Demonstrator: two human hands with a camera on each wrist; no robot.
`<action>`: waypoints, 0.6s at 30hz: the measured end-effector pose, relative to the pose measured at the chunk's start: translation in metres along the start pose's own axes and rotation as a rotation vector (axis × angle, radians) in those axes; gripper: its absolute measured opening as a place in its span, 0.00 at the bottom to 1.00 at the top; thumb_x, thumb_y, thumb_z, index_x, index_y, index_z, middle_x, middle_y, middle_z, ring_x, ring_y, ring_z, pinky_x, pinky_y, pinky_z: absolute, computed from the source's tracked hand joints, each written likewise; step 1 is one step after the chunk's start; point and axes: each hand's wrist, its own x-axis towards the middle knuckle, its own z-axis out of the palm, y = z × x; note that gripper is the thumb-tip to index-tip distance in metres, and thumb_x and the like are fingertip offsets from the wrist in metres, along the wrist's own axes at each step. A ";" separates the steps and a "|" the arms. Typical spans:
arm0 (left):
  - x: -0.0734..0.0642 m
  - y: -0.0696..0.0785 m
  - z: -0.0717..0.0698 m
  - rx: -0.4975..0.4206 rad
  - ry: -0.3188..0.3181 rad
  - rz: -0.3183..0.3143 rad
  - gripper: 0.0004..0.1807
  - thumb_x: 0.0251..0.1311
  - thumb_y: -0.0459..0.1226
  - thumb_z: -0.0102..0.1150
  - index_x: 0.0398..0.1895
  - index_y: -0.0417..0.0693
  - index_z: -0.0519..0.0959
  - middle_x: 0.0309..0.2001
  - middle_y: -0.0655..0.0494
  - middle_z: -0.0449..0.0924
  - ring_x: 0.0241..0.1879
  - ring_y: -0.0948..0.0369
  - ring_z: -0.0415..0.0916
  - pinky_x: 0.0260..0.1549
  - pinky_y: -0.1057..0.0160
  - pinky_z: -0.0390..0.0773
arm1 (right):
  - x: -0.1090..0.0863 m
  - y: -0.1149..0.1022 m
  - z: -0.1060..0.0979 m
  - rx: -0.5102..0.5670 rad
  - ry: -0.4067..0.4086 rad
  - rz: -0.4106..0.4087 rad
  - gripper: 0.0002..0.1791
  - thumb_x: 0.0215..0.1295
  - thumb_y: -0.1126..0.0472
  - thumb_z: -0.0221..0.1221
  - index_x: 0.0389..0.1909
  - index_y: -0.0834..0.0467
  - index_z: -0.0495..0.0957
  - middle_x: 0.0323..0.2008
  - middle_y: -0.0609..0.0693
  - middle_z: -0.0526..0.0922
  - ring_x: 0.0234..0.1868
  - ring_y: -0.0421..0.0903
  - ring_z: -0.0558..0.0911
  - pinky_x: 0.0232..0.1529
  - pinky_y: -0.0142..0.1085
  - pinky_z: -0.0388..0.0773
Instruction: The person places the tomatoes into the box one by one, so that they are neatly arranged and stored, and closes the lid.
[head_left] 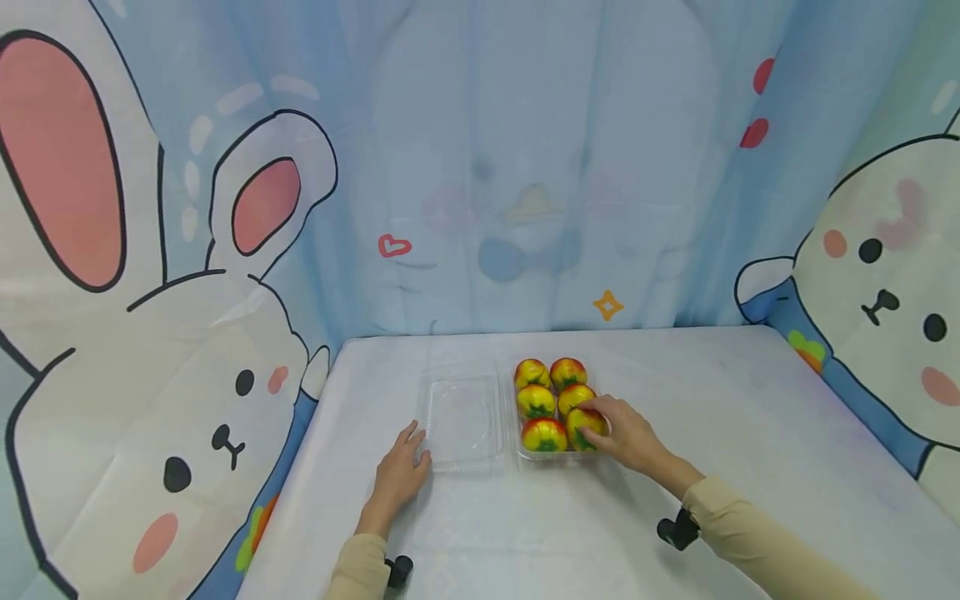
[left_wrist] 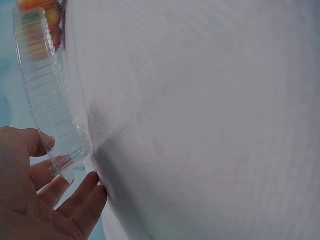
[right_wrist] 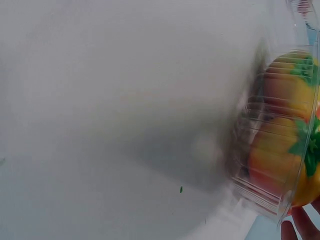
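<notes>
A clear plastic box lies opened out, its hinged lid [head_left: 463, 421] on the left and its tray [head_left: 551, 456] on the right. Several yellow-red persimmons [head_left: 536, 402] with green leafy tops sit in the tray in two columns. With thumb and fingers spread around it, my right hand [head_left: 626, 433] grips the front right persimmon [head_left: 581, 427]. In the right wrist view, my fingertips [right_wrist: 300, 225] show at the tray's corner. Loosely extended, my left hand [head_left: 403, 475] touches the lid's front left corner; thumb [left_wrist: 42, 142] and fingers lie right at its rim in the left wrist view.
A white cloth [head_left: 510, 533] covers the table, whose back edge meets a blue curtain [head_left: 540, 167] printed with cartoon animals. The same print hangs at left and right. Black wrist cameras [head_left: 678, 529] hang below both sleeves.
</notes>
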 end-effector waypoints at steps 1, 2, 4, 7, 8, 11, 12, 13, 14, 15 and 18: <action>0.000 0.000 0.001 -0.002 -0.007 -0.002 0.22 0.65 0.35 0.53 0.59 0.33 0.76 0.68 0.41 0.67 0.60 0.39 0.73 0.49 0.39 0.77 | -0.002 0.000 0.001 -0.005 0.008 0.014 0.19 0.58 0.62 0.69 0.50 0.64 0.80 0.44 0.55 0.82 0.43 0.53 0.79 0.48 0.52 0.79; 0.000 0.000 0.002 -0.002 -0.010 0.000 0.22 0.64 0.35 0.54 0.59 0.33 0.76 0.68 0.41 0.67 0.59 0.39 0.73 0.48 0.39 0.77 | -0.004 0.001 0.002 -0.010 0.016 0.025 0.20 0.59 0.62 0.69 0.50 0.64 0.80 0.45 0.56 0.83 0.45 0.54 0.79 0.49 0.54 0.79; -0.001 0.001 0.004 0.006 -0.018 -0.003 0.22 0.64 0.36 0.54 0.59 0.33 0.76 0.68 0.41 0.67 0.59 0.40 0.73 0.48 0.39 0.78 | -0.007 0.002 0.004 -0.008 0.036 0.040 0.20 0.58 0.62 0.69 0.51 0.64 0.80 0.45 0.58 0.83 0.44 0.55 0.79 0.49 0.55 0.78; -0.002 0.000 0.004 0.012 -0.011 0.001 0.22 0.64 0.36 0.54 0.59 0.33 0.76 0.68 0.41 0.68 0.59 0.39 0.73 0.47 0.40 0.78 | -0.010 0.002 0.008 -0.015 0.071 0.051 0.20 0.59 0.62 0.68 0.51 0.65 0.80 0.46 0.59 0.84 0.45 0.56 0.80 0.48 0.55 0.78; -0.002 0.000 0.004 0.016 -0.006 0.005 0.22 0.63 0.36 0.54 0.58 0.33 0.77 0.67 0.40 0.68 0.58 0.39 0.74 0.46 0.40 0.79 | -0.011 0.002 0.010 -0.020 0.081 0.054 0.20 0.58 0.62 0.68 0.51 0.64 0.80 0.46 0.59 0.84 0.45 0.57 0.81 0.48 0.55 0.78; -0.001 0.000 0.002 0.019 0.002 0.007 0.22 0.63 0.36 0.54 0.58 0.33 0.77 0.67 0.40 0.68 0.58 0.39 0.74 0.46 0.40 0.79 | -0.012 0.001 0.012 -0.034 0.110 0.071 0.20 0.58 0.62 0.68 0.51 0.64 0.79 0.46 0.60 0.83 0.45 0.58 0.81 0.48 0.55 0.79; -0.001 0.001 0.001 0.023 0.005 0.007 0.22 0.63 0.36 0.54 0.58 0.33 0.77 0.67 0.41 0.69 0.58 0.40 0.74 0.46 0.40 0.79 | -0.012 0.000 0.013 -0.037 0.123 0.072 0.20 0.58 0.62 0.68 0.51 0.64 0.79 0.46 0.60 0.83 0.45 0.58 0.82 0.48 0.55 0.79; 0.000 0.001 0.001 0.021 0.009 0.007 0.22 0.62 0.36 0.54 0.57 0.32 0.77 0.67 0.40 0.69 0.58 0.39 0.74 0.45 0.40 0.79 | -0.012 0.000 0.014 -0.038 0.137 0.073 0.20 0.58 0.62 0.69 0.50 0.65 0.79 0.46 0.60 0.83 0.45 0.58 0.82 0.48 0.55 0.79; 0.001 0.001 0.000 0.021 0.011 0.007 0.22 0.62 0.36 0.54 0.57 0.32 0.77 0.67 0.40 0.69 0.58 0.39 0.74 0.45 0.39 0.79 | -0.012 -0.001 0.014 -0.037 0.154 0.072 0.20 0.57 0.62 0.69 0.50 0.65 0.79 0.46 0.60 0.83 0.46 0.59 0.82 0.48 0.55 0.79; 0.002 0.002 -0.001 0.021 0.010 0.003 0.22 0.63 0.36 0.54 0.57 0.32 0.77 0.67 0.41 0.69 0.58 0.40 0.74 0.46 0.39 0.79 | -0.013 -0.001 0.015 -0.036 0.170 0.069 0.20 0.57 0.62 0.69 0.50 0.65 0.79 0.46 0.61 0.83 0.46 0.59 0.82 0.48 0.55 0.79; 0.004 0.004 -0.004 0.003 0.000 -0.013 0.22 0.62 0.36 0.54 0.58 0.33 0.77 0.67 0.39 0.68 0.58 0.38 0.74 0.46 0.38 0.78 | -0.016 -0.003 0.016 -0.018 0.210 0.058 0.20 0.57 0.63 0.69 0.50 0.66 0.79 0.46 0.61 0.83 0.47 0.60 0.82 0.49 0.56 0.79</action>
